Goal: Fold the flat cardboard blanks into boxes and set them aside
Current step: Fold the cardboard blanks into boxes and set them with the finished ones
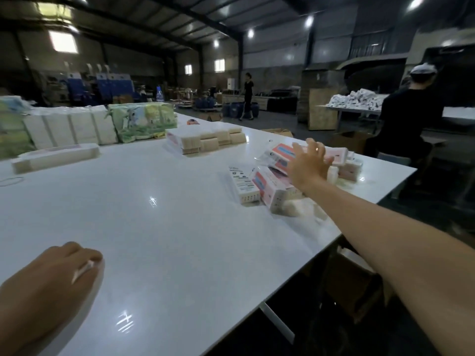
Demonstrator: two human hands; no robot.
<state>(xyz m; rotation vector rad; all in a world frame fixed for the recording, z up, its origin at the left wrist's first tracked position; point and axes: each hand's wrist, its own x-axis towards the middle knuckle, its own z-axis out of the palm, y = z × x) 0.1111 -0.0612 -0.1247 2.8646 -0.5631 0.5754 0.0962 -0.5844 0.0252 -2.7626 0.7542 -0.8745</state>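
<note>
Glossy white table (159, 227), right hand (307, 165) stretched out, fingers spread wide over a heap of pink-and-white folded boxes (270, 186) near the right edge, left hand (48, 278) loosely curled, resting at the near edge, stacked flat blanks (205, 137) toward the far edge

You're in a big dim warehouse: dark metal roof (159, 19) with ceiling lights (250, 33), small bright windows (219, 65) on the far wall, glossy white table (159, 227) catching glare, wooden crate (322, 109) off right.

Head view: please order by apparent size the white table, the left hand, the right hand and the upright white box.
1. white table
2. left hand, enlarged by nearness
3. right hand
4. upright white box, roughly similar to the right hand
</note>
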